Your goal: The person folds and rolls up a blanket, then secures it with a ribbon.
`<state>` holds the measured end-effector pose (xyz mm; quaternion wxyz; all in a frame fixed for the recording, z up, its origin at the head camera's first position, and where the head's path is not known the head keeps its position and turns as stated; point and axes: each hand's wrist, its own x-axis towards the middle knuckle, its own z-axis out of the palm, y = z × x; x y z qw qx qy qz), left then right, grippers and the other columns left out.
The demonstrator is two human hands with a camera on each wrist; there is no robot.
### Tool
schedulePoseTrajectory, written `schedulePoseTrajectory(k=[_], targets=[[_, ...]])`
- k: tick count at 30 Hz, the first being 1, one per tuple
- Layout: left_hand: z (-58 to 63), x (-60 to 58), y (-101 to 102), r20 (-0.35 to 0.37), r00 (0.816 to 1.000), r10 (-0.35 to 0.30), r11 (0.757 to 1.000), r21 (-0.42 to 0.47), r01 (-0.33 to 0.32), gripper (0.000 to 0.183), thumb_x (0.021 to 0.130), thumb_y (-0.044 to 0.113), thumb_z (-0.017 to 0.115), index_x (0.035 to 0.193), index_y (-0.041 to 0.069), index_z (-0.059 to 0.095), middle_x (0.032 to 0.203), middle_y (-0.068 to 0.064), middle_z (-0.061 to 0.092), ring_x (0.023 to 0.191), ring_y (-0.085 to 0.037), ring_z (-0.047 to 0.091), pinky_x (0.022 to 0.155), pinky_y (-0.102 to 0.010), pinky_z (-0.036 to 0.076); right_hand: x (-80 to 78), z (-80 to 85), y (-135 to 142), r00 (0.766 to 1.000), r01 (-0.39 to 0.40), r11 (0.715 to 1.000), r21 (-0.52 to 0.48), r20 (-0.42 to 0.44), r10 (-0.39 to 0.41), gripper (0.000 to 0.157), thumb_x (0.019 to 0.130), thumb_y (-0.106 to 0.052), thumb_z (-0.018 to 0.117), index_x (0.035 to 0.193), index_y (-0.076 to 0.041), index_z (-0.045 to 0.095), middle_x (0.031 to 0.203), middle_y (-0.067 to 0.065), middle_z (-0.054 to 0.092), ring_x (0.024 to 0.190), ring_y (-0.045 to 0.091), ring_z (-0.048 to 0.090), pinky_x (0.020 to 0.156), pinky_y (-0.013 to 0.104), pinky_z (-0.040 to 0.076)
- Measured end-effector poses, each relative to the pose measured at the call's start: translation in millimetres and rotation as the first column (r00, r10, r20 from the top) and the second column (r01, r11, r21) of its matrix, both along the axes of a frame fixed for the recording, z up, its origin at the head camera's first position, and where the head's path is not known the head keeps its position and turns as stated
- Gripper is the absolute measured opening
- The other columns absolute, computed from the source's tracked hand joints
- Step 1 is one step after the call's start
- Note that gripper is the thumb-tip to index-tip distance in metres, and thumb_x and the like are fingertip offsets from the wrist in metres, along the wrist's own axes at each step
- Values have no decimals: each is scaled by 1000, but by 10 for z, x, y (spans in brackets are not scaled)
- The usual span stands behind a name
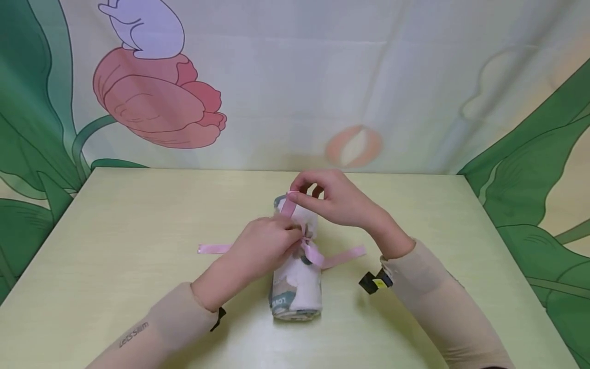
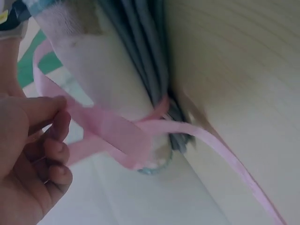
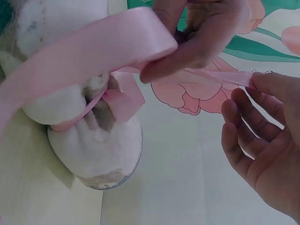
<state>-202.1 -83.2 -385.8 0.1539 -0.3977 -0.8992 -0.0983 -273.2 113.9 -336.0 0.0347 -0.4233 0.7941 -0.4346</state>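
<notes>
A rolled-up towel [image 1: 297,294], white with teal and beige print, lies lengthwise on the table. Pink ribbon [image 1: 313,254] circles its middle and cinches it, with a loop and loose tails at the front. My left hand [image 1: 265,243] lies over the roll beside the knot. In the left wrist view, the left hand [image 2: 33,150] pinches a strip of the ribbon [image 2: 101,122] between thumb and index finger. Toward the far end of the roll, my right hand [image 1: 338,200] pinches a ribbon end. The right wrist view shows that end stretched between right hand [image 3: 269,140] and left hand [image 3: 206,35].
One ribbon tail [image 1: 214,249] reaches left across the table [image 1: 138,225]; another tail [image 1: 348,256] runs right. A curtain [image 1: 286,102] printed with flowers and leaves hangs behind the table's back edge. Dark wrist cameras [image 1: 375,282] sit at the sleeve cuffs.
</notes>
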Motion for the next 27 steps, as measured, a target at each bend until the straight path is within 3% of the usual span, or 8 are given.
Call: schedulePoseTrajectory(k=[5, 11, 14, 17, 18, 21, 24, 27], targets=[[-3, 31, 89, 9, 1000, 14, 1000, 15, -14, 12, 91, 18, 79, 95, 12, 69, 78, 1, 60, 62, -18, 56, 47, -32, 49, -8, 10, -4, 1000, 7, 1000, 7, -1, -7, 7, 100, -17, 69, 98, -12, 74, 91, -7, 70, 87, 11, 64, 72, 34, 52], [9, 48, -51, 146, 989, 22, 989, 139, -42, 18, 92, 23, 77, 98, 14, 63, 76, 8, 53, 62, -13, 51, 47, -28, 43, -4, -1, -12, 1000, 2, 1000, 12, 17, -2, 8, 100, -17, 69, 98, -11, 73, 92, -5, 70, 86, 12, 63, 71, 34, 51], [66, 17, -200, 195, 980, 31, 959, 270, -84, 23, 91, 30, 78, 85, 16, 61, 66, 10, 45, 54, -8, 41, 48, -26, 36, -8, -4, -14, 1000, 0, 1000, 14, 14, -1, 8, 101, -18, 69, 98, -11, 73, 91, -4, 70, 86, 13, 63, 70, 35, 51], [114, -55, -333, 251, 966, 57, 910, 385, -154, 26, 91, 29, 79, 84, 14, 58, 67, 8, 47, 58, -10, 41, 52, -28, 37, -14, -7, -16, 1000, -2, 1000, 14, 4, 2, 8, 101, -17, 68, 98, -11, 73, 91, -5, 69, 85, 12, 63, 70, 36, 51], [116, -88, -366, 279, 959, 53, 892, 418, -171, 28, 91, 27, 79, 81, 15, 57, 70, 6, 49, 61, -12, 44, 55, -29, 38, -14, -7, -16, 1000, -2, 1000, 14, -1, 2, 8, 101, -17, 69, 98, -11, 73, 91, -6, 69, 85, 12, 63, 70, 36, 51], [100, -188, -425, 361, 932, -2, 850, 491, -188, 19, 92, 20, 79, 99, 10, 65, 89, 1, 62, 76, -17, 53, 65, -32, 44, -7, -2, -17, 1000, -4, 1000, 10, -16, 4, 7, 100, -16, 69, 97, -11, 73, 90, -7, 69, 84, 12, 62, 70, 36, 51], [66, -270, -446, 440, 892, -102, 826, 537, -170, 23, 93, 16, 78, 113, 10, 70, 105, -3, 67, 88, -20, 57, 68, -34, 46, 4, -2, -22, 1000, -10, 1000, 1, -23, 10, 5, 99, -15, 70, 97, -12, 73, 89, -4, 69, 82, 13, 61, 70, 35, 51], [44, -323, -448, 485, 861, -154, 815, 555, -167, 20, 94, 14, 77, 114, 12, 72, 109, -1, 67, 92, -19, 58, 66, -34, 47, 11, -8, -26, 1000, -14, 1000, -7, -23, 14, 4, 99, -15, 70, 97, -13, 73, 88, -4, 68, 81, 13, 61, 70, 34, 51]])
